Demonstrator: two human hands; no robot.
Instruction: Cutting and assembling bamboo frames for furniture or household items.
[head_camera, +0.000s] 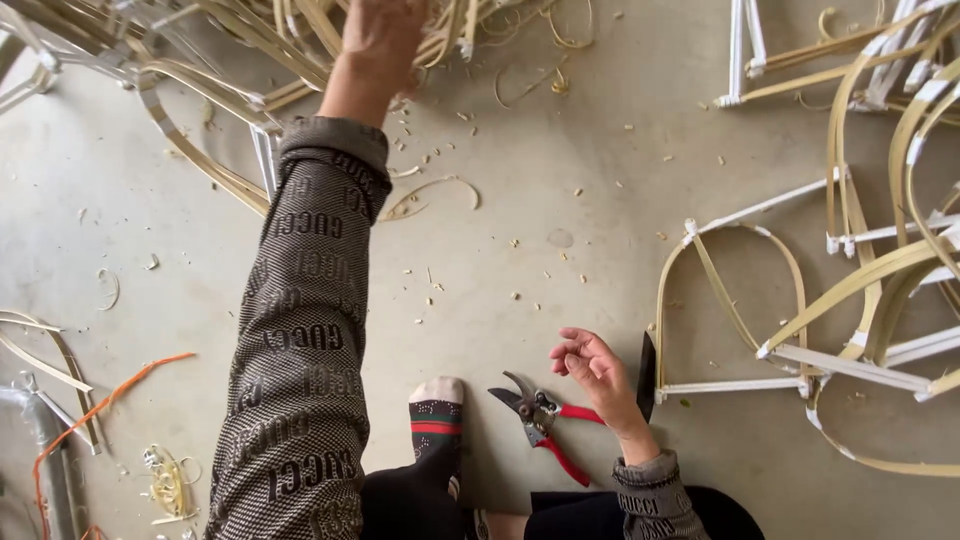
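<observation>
Left hand (383, 40) reaching into tangle of bamboo strips (270, 35), grip hidden, cannot tell; right hand (590, 368) resting loosely open, holding nothing, red-handled pruning shears (545, 425) lying just beside its wrist; draw one strip free slowly, avoiding snagging neighbours

My left hand (385, 40) reaches far forward into a heap of pale bamboo strips (300, 30) at the top of the view, its fingers hidden among them. My right hand (590, 370) hovers palm-up with loosely curled fingers, holding nothing, just beside the red-handled pruning shears (545, 425) lying on the grey floor (520, 170). A dark blade-like tool (646, 375) lies just beyond that hand. Bent bamboo frames (760, 300), bound with white tape, lie to the right. My socked foot (436, 420) rests near the shears; an orange cord (100, 410) trails at left.
</observation>
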